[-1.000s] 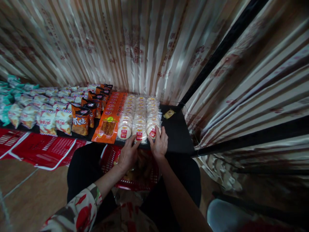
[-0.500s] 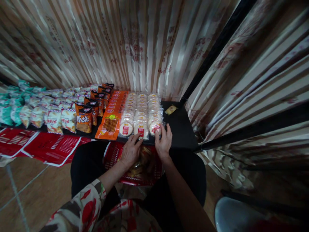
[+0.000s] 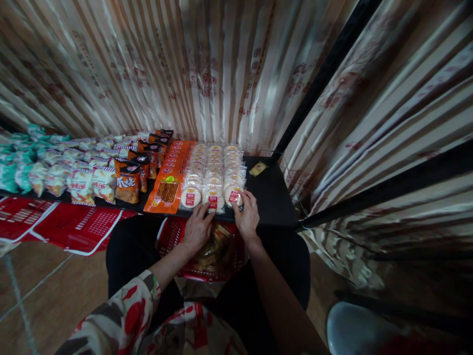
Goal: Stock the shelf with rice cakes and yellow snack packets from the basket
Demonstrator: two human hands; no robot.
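Touching wrapped white crackers (image 3: 213,178) (both hands (image 3: 197,230) (image 3: 247,217)).

The view was recorded from the wearer's head, forward and down over the legs (image 3: 127,261); the left hand (image 3: 197,229) and right hand (image 3: 247,217) were viewed from nearby; the curtain (image 3: 221,98) was faced beyond.

I see a pleated curtain (image 3: 148,64) behind teal packets (image 3: 22,172), black-and-orange bags (image 3: 127,182) and a flat orange packet (image 3: 168,185); at lower left, red material (image 3: 74,224) edged in white.
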